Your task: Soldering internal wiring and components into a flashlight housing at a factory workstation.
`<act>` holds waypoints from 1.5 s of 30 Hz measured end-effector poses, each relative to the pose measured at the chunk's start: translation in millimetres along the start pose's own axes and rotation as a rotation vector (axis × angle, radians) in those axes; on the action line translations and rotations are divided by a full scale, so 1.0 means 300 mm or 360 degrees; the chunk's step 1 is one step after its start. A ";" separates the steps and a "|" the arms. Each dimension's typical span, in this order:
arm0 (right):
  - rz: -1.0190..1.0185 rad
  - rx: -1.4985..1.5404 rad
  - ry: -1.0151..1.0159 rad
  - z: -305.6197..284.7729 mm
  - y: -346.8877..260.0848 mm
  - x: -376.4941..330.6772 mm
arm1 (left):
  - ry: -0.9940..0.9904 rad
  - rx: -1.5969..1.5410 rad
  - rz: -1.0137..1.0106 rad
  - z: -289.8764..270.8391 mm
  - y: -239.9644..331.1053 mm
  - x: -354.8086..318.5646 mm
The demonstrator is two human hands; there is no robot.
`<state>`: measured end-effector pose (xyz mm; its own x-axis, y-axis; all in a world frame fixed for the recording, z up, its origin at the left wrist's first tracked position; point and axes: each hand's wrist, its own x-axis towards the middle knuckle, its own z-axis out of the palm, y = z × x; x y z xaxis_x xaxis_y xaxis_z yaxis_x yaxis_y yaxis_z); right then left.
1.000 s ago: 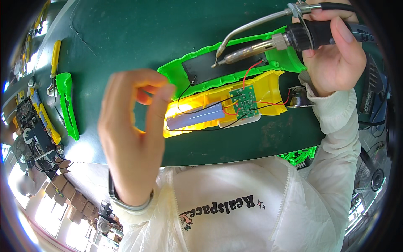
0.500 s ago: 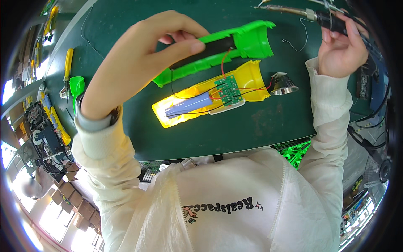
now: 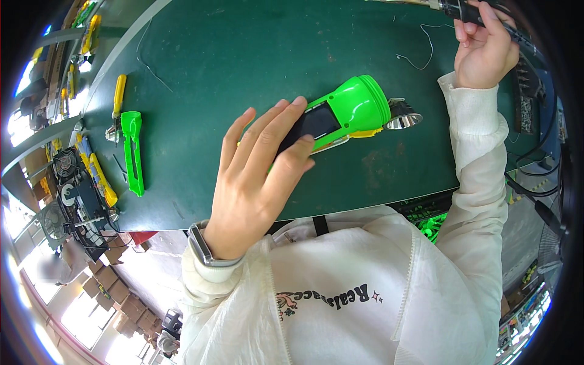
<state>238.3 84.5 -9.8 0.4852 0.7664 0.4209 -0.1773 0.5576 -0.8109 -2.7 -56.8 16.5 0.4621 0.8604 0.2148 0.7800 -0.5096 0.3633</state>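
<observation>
- Right of the left hand, and partly under its fingers, lies a bright-green plastic flashlight shell with a flared round head and a dark rectangular panel set in its upper face.
- This green shell sits over a yellow plastic half-shell, whose edge shows along the near side; the inside is hidden.
- A shiny silver cup-shaped reflector is just beside the flared head, on the side away from the left hand.
- Nearer the body than the right hand, below the table edge, a black crate holds bright-green plastic parts.
- The left hand is palm down, fingers spread, touching the green shell without closing round it.
- The right hand grips the black handle of a soldering iron.
</observation>
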 end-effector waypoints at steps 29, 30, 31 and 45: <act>0.0065 -0.0103 0.0233 -0.122 0.050 0.108 | -0.0036 0.0747 -0.0008 0.077 -0.699 0.978; 0.0049 -0.0093 0.0250 -0.123 0.048 0.106 | -0.0082 0.0683 0.0015 0.067 -0.703 0.987; 0.0032 -0.0081 0.0266 -0.122 0.046 0.105 | -0.0125 0.0622 0.0035 0.056 -0.706 0.987; 0.0085 -0.0123 0.0101 -0.132 0.075 0.095 | 0.0102 -0.2719 0.0673 -0.096 0.099 0.263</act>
<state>282.0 106.3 -31.9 0.5308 0.7711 0.3516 -0.1387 0.4883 -0.8616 44.8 -4.0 70.2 0.4489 0.7013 0.5539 -0.6724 -0.1431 0.7262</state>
